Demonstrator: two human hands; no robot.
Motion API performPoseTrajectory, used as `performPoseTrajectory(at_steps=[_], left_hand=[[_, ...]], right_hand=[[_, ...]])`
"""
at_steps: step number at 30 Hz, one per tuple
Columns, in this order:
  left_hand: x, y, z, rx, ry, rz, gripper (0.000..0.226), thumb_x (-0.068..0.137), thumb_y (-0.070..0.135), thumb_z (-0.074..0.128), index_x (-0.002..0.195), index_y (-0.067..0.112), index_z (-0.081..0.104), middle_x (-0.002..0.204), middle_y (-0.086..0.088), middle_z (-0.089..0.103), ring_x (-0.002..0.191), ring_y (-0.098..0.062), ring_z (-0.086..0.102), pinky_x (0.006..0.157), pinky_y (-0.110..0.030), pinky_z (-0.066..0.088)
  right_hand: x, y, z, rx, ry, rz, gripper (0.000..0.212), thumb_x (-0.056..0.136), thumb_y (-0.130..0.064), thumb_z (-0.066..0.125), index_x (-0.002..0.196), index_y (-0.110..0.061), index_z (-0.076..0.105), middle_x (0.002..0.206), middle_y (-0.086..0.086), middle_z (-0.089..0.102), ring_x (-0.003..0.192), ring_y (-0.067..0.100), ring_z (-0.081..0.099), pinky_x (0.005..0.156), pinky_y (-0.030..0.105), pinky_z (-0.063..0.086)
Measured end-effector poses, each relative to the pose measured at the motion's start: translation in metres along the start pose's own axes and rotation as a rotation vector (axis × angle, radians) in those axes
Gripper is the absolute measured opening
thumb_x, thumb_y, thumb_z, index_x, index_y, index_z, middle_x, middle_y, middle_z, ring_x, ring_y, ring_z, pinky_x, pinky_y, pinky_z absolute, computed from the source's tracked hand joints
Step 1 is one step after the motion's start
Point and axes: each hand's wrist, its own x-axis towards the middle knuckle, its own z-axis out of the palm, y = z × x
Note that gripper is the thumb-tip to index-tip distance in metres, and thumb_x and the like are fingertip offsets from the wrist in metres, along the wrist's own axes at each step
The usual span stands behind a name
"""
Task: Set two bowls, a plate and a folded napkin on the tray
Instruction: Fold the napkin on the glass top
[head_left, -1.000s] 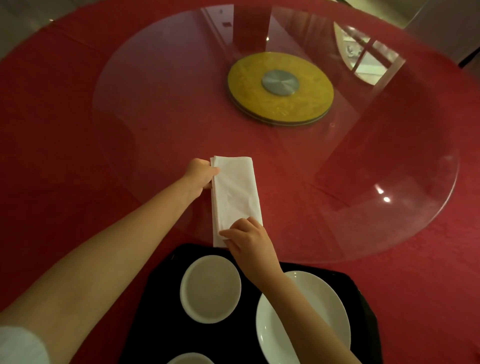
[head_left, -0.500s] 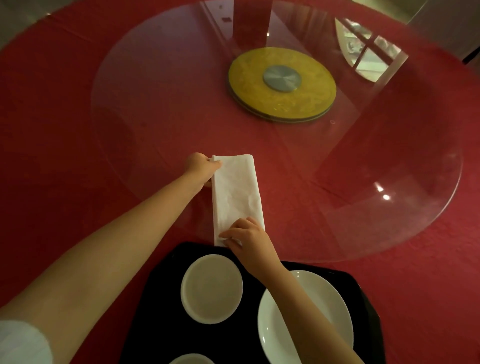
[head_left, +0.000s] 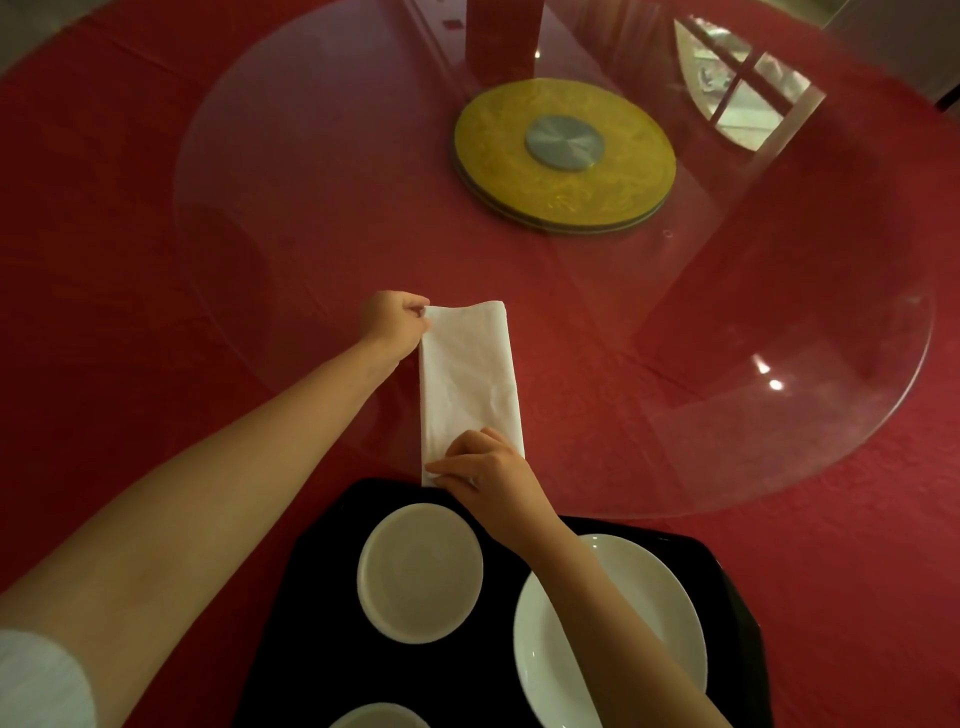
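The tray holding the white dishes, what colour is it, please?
The flat tray is plain black; head view.

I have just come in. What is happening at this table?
A person is handling a folded white napkin above the glass turntable of a table with a red tablecloth. The left hand pinches its far corner and the right hand grips its near end, beside the black tray. The tray already holds one bowl, a second bowl at the bottom edge of the view, and a plate. The napkin is not yet on the tray.
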Motion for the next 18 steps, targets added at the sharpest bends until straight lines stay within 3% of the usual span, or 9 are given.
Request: performPoseTrajectory(at_steps=[3, 6, 11, 15, 18], left_hand=[[0.001, -0.002, -0.001, 0.05, 0.004, 0.038, 0.032, 0.081, 0.003, 0.058, 0.112, 0.008, 0.064, 0.11, -0.015, 0.068, 0.101, -0.027, 0.065, 0.089, -0.042, 0.054], [0.001, -0.002, -0.001, 0.128, 0.016, 0.077, 0.03, 0.083, 0.005, 0.057, 0.111, 0.01, 0.065, 0.109, -0.013, 0.069, 0.102, -0.024, 0.064, 0.09, -0.034, 0.052], [-0.005, -0.002, 0.001, 0.317, 0.069, 0.284, 0.026, 0.086, 0.006, 0.05, 0.106, 0.009, 0.067, 0.103, -0.012, 0.071, 0.096, -0.027, 0.064, 0.075, -0.027, 0.045], [-0.008, -0.008, 0.001, 0.339, 0.103, 0.393, 0.032, 0.086, 0.002, 0.052, 0.117, 0.005, 0.059, 0.108, -0.016, 0.065, 0.097, -0.029, 0.06, 0.086, -0.036, 0.048], [-0.011, -0.013, -0.006, 0.261, 0.244, 0.333, 0.033, 0.087, 0.001, 0.051, 0.119, 0.007, 0.056, 0.116, -0.016, 0.057, 0.097, -0.027, 0.057, 0.086, -0.028, 0.043]], right_hand=[[0.001, 0.001, 0.002, 0.01, -0.011, -0.001, 0.019, 0.088, -0.02, 0.061, 0.102, -0.017, 0.074, 0.094, 0.003, 0.066, 0.089, 0.019, 0.054, 0.077, 0.031, 0.049], [0.001, 0.003, 0.002, 0.029, -0.038, 0.002, 0.02, 0.09, -0.022, 0.059, 0.102, -0.017, 0.073, 0.095, 0.003, 0.066, 0.09, 0.02, 0.054, 0.08, 0.035, 0.048], [0.001, 0.006, 0.001, 0.064, -0.069, 0.0, 0.021, 0.092, -0.023, 0.056, 0.104, -0.017, 0.072, 0.097, 0.004, 0.065, 0.091, 0.02, 0.055, 0.081, 0.032, 0.048], [0.002, 0.009, 0.002, 0.072, -0.088, -0.003, 0.022, 0.092, -0.022, 0.056, 0.106, -0.016, 0.071, 0.1, 0.004, 0.064, 0.092, 0.019, 0.054, 0.084, 0.03, 0.047], [0.001, 0.011, 0.002, 0.074, -0.087, -0.009, 0.022, 0.092, -0.023, 0.056, 0.107, -0.017, 0.071, 0.099, 0.005, 0.064, 0.093, 0.02, 0.054, 0.084, 0.032, 0.047]])
